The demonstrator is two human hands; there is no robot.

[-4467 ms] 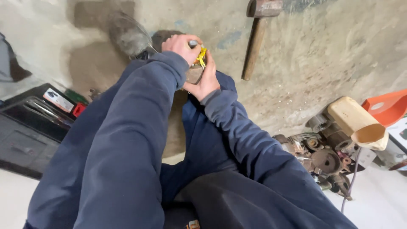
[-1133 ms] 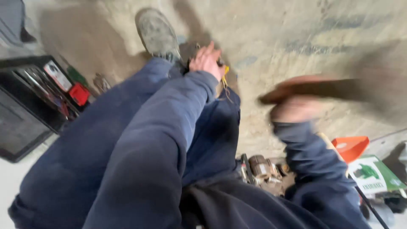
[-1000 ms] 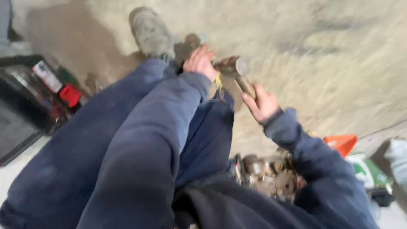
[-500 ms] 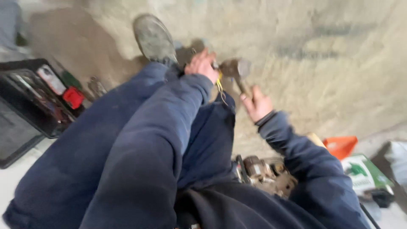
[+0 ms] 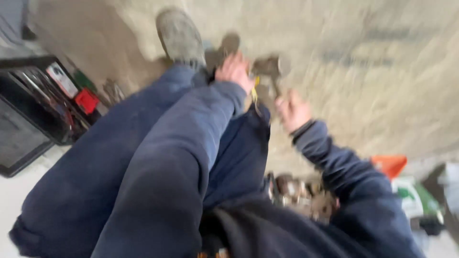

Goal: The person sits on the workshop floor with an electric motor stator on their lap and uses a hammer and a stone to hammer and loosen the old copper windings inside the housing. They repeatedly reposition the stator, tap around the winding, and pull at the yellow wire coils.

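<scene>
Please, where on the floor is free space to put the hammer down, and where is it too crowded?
The bare concrete floor to the right of the hammer and right hand, above the orange container, looks free. It is crowded by the black toolbox at the left and by the metal parts below the right sleeve.

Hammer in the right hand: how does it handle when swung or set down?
Hammer looks head-heavy: a blocky head on a thin handle. The right hand holds low on it, so expect leverage. Set down, it probably lies flat rather than rolling.
</scene>
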